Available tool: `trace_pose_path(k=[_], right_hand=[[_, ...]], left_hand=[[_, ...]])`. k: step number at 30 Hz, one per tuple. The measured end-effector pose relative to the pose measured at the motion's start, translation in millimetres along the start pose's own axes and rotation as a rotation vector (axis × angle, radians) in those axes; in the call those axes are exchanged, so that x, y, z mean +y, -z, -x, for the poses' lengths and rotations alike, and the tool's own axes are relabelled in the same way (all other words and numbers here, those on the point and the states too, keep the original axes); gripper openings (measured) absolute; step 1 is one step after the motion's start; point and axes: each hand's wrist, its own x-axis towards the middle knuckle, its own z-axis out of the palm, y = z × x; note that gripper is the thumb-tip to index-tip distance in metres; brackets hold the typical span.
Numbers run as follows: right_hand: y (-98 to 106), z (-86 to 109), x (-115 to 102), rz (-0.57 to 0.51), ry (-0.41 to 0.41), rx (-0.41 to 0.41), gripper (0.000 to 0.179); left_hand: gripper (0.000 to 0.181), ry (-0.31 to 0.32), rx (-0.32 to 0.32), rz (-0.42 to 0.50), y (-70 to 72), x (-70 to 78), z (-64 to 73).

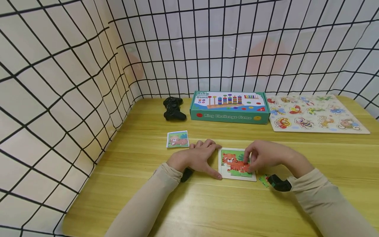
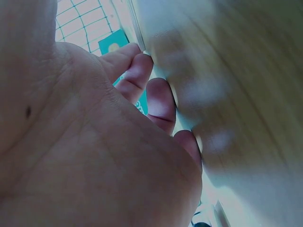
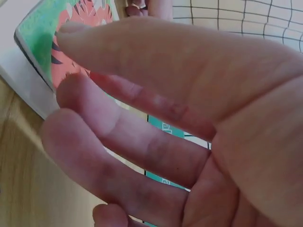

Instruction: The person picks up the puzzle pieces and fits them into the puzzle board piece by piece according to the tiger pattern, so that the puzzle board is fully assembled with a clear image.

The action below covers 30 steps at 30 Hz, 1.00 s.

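Observation:
A square tiger jigsaw puzzle (image 1: pixel 232 161) in a pale tray lies flat on the table between the hands. My left hand (image 1: pixel 201 158) rests beside it, fingers spread, thumb and index finger touching the tray's left edge. Over the puzzle's right side, my right hand (image 1: pixel 266 156) has curled fingers, with thumb and index finger pinching a red and green puzzle piece (image 3: pixel 40 42). The fingers partly cover that piece and the puzzle's upper right. A loose puzzle piece (image 1: pixel 263 180) lies on the table under the right wrist.
A tiger picture card (image 1: pixel 177 139) lies beyond the left hand. Farther back are a black game controller (image 1: pixel 174 108), a Ring Challenge Game box (image 1: pixel 229 107) and a wooden animal peg board (image 1: pixel 316 113). Black netting (image 1: pixel 207 49) surrounds the table (image 1: pixel 207 207).

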Motion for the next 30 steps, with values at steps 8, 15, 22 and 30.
trace_pose_path(k=[8, 15, 22, 30], right_hand=[[-4.9, -4.2, -1.4, 0.014, 0.082, 0.007, 0.009], [-5.1, -3.7, -3.3, 0.062, 0.043, 0.022, 0.009], [-6.4, -3.6, -4.8, 0.118, 0.039, 0.031, 0.009], [-3.2, -1.3, -1.3, 0.105, 0.086, 0.021, 0.014]], left_hand=[[0.107, -0.007, 0.0, 0.003, 0.4, -0.5, 0.5], [0.107, -0.005, -0.001, 0.008, 1.4, 0.9, 1.0], [0.107, -0.008, 0.001, 0.005, 1.1, 0.3, 0.7], [0.107, -0.007, 0.001, 0.003, 0.8, 0.4, 0.4]])
